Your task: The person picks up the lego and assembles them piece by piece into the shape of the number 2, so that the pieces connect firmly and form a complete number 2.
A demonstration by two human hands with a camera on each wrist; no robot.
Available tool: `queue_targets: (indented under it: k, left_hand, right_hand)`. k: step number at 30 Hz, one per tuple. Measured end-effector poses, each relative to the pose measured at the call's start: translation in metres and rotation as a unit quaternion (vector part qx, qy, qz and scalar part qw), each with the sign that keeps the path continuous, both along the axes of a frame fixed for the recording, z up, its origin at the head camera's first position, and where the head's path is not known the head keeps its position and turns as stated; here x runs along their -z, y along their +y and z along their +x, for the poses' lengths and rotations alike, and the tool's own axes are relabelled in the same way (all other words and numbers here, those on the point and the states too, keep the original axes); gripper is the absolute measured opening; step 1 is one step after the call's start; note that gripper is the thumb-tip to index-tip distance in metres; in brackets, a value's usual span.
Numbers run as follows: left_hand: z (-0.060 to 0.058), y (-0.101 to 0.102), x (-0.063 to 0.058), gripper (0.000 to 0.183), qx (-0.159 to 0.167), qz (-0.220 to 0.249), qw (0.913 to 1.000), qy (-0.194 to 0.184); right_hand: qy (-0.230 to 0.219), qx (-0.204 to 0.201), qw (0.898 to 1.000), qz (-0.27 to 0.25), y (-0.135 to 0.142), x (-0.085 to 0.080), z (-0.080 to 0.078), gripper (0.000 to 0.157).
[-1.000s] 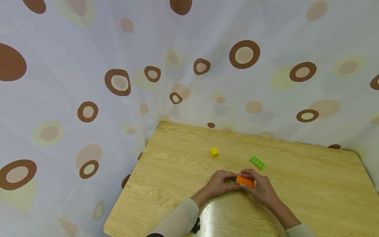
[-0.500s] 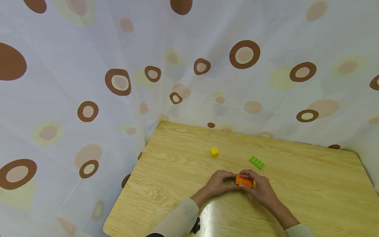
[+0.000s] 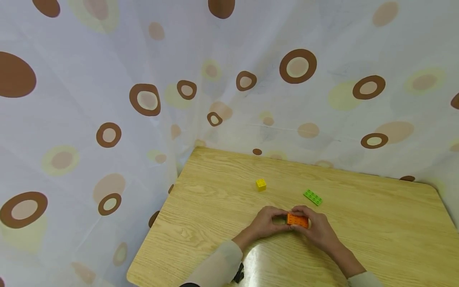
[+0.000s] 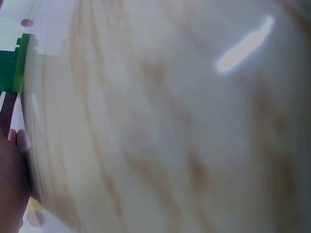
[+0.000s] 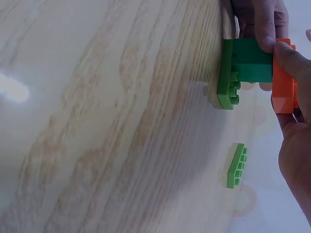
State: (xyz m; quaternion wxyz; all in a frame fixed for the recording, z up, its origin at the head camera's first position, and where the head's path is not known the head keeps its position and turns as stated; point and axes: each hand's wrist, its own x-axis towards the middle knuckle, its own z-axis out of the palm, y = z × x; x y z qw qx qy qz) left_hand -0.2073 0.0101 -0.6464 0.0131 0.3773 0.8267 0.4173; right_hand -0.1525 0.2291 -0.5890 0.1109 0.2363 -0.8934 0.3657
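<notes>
Around the middle of the bench [image 3: 222, 187], pretty much nothing's changed vs 1 sec ago. Whole view slid a hair, prob just the head cam. Left hand [image 3: 264, 222] pinches the dark green brick [image 5: 250, 63], right hand [image 3: 317, 228] has the orange brick [image 3: 298, 220] between thumb & fingers on top of it. Base plate [image 5: 225, 82] is underneath; can't tell if it's touching the wood. Orange hangs out over the plate's bare studs on the right-hand end. So IMO the work's at a hold/press stage, not a carry; orange looks flush, but no promises.

Room-wise: loose green plate [image 3: 313, 197] is just past the right hand, yellow brick [image 3: 261, 185] farther off beyond the left, both well in from the far edge & patterned curtain [image 3: 322, 103]. Left edge is well away, most free space is off to the right, AFAICT.
</notes>
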Motion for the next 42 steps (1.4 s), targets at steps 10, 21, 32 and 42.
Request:
queue_targets:
  k: [10,21,32,42]
  left_hand:
    - [0.0,0.0,-0.001,0.042,0.004,0.001,0.9999,-0.015]
    - [0.002,0.0,-0.001,0.041,0.007,0.006,0.9999,-0.003]
    - [0.002,-0.001,-0.003,0.041,0.003,0.006,1.0,0.001]
    - [0.001,-0.002,-0.001,0.043,-0.007,-0.008,0.9999,-0.008]
  right_hand:
    - [-0.007,0.015,1.0,0.017,-0.001,0.0,0.003,0.057]
    - [-0.003,0.003,1.0,0.016,-0.002,-0.005,0.002,0.055]
    - [-0.03,-0.016,0.999,0.019,-0.002,-0.01,-0.001,0.053]
    - [-0.06,-0.015,0.998,0.026,-0.002,-0.011,-0.004,0.05]
